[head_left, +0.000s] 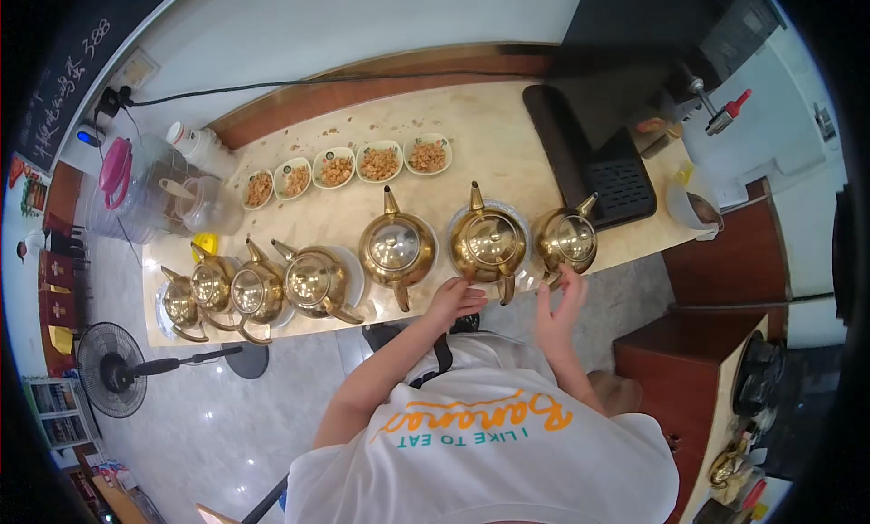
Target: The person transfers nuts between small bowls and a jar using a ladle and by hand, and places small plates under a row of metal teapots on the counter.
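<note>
Several gold teapots stand in a row along the near edge of the counter [489,116]. My left hand [456,302] is at the near side of the teapot on a glass plate [489,241], beside its handle, with its fingers stretched out. At the rightmost teapot [566,240], my right hand [562,306] is raised by the near side, its fingers bent and apart near the handle. Left of my left hand stands another large teapot [396,249]. Whether the fingertips touch the pots is hard to tell.
Small white dishes of chopped food [379,163] line the back. A black drip tray [621,184] sits at the right, with a white bowl [693,207] beyond. Plastic jugs [195,202] and stacked cups [201,150] stand left. A fan [112,370] is on the floor.
</note>
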A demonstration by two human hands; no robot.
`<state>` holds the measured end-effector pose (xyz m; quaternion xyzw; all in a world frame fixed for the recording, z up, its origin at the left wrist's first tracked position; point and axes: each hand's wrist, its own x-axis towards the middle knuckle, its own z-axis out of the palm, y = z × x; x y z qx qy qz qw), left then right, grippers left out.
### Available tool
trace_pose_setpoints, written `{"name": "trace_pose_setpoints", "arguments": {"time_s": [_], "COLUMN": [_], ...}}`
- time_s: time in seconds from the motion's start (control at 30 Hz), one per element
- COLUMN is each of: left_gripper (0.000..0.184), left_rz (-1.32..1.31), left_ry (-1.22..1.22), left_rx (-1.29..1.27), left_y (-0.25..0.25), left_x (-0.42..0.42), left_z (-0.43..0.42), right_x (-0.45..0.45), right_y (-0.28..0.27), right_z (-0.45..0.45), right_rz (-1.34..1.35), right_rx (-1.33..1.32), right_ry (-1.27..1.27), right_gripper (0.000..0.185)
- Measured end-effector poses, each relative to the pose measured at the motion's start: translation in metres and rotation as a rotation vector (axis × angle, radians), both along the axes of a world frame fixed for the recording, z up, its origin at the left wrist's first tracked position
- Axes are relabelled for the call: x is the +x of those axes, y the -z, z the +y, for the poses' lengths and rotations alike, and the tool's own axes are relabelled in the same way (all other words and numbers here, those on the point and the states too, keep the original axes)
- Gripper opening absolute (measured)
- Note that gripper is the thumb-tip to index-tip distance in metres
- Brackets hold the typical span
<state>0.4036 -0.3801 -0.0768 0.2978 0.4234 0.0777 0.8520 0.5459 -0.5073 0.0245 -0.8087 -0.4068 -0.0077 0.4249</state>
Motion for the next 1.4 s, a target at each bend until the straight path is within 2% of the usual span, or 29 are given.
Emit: {"name": "trace_pose_setpoints", "arguments": {"time_s": [0.03, 0.13, 0.23, 0.33, 0.47, 0.6, 0.67, 0.8, 0.9, 0.97, 1.03, 1.1, 1.17, 1.23, 1.33, 1.4], "left_gripper": [0.033, 0.03, 0.029, 0.03, 0.029, 0.028, 0.027, 0.03, 0.032, 0.029, 0.022, 0.023, 0.023, 0.027, 0.032, 0.033], "left_rz": [-0.006, 0.05, 0.017, 0.011, -0.001, 0.02, 0.025, -0.053, -0.426, -0.11, -0.135, 0.008, 0.21, 0.304, 0.443, 0.398], "left_ry": [0.014, 0.063, -0.045, -0.107, -0.215, -0.267, -0.289, -0.138, -0.024, 0.26, 0.183, 0.124, 0.018, -0.271, -0.537, -0.706], "left_rx": [0.025, 0.094, 0.116, 0.094, 0.162, 0.136, 0.098, -0.037, -0.104, 0.219, 0.258, 0.38, 0.28, 0.198, 0.082, 0.022], "left_y": [0.001, 0.004, 0.01, 0.014, 0.02, 0.019, 0.0, 0.007, 0.044, 0.026, 0.039, 0.019, 0.041, 0.05, 0.016, 0.005], "left_x": [0.0, 0.008, 0.013, 0.012, 0.005, 0.005, 0.002, -0.014, -0.058, -0.089, -0.133, -0.185, -0.233, -0.277, -0.334, -0.367], "left_z": [0.0, 0.003, -0.002, 0.001, 0.001, -0.005, -0.004, -0.003, -0.009, -0.008, -0.016, -0.019, -0.026, -0.033, -0.031, -0.032], "right_x": [0.001, 0.004, 0.015, 0.037, 0.048, 0.065, 0.073, 0.084, 0.092, 0.099, 0.093, 0.094, 0.112, 0.099, 0.069, 0.049], "right_y": [0.003, 0.017, 0.035, 0.064, 0.061, 0.063, 0.07, 0.079, 0.082, 0.085, 0.071, 0.05, 0.053, 0.032, -0.001, -0.025], "right_z": [-0.004, -0.006, 0.0, 0.001, 0.005, 0.003, 0.004, 0.009, 0.018, 0.022, 0.032, 0.045, 0.052, 0.066, 0.09, 0.104], "right_rz": [-0.076, -0.036, 0.41, 0.474, 0.805, 0.78, 0.735, 0.617, 0.627, 0.641, 0.624, 0.619, 0.692, 0.726, 0.569, 0.547], "right_rx": [-0.029, -0.097, 0.04, 0.203, 0.413, 0.356, 0.353, 0.318, 0.321, 0.316, 0.354, 0.313, 0.429, 0.466, 0.472, 0.519], "right_ry": [0.062, 0.171, 0.15, 0.027, 0.059, 0.056, 0.105, 0.147, 0.133, 0.104, 0.14, 0.285, 0.262, 0.27, 0.319, 0.298], "right_gripper": [0.046, 0.047, 0.046, 0.045, 0.046, 0.045, 0.042, 0.042, 0.042, 0.041, 0.038, 0.032, 0.027, 0.029, 0.02, 0.016]}}
